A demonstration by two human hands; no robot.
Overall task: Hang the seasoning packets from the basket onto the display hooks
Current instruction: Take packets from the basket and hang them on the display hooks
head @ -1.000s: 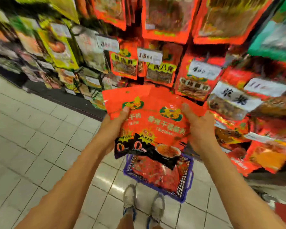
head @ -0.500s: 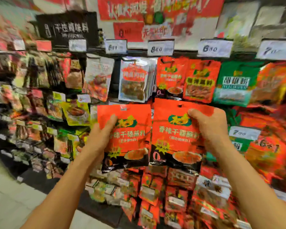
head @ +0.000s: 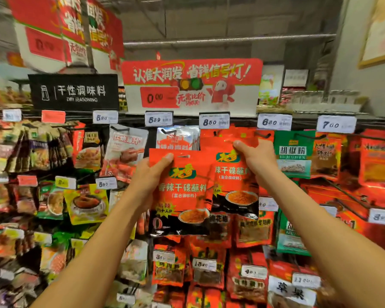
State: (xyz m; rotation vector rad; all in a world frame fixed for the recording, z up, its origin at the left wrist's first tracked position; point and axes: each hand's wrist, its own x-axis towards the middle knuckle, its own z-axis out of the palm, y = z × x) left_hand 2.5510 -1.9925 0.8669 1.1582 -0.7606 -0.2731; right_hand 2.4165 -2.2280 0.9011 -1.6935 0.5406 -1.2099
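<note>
Both packets are up at the rack now, upright, long axes vertical, printed fronts facing you, hang-holes at the top. Your left hand (head: pixel 151 174) pinches the left packet (head: pixel 182 192) at its top left corner, thumb across the front. Your right hand (head: pixel 257 158) grips the right packet (head: pixel 233 183) by its upper right edge, lifted higher so its top sits just under the 8.50 tag (head: pixel 214 122), against the red packs hanging there. The left packet overlaps the right one's lower left. Compared with half a second ago, both packets have risen and the right one has moved ahead toward the top row.
</note>
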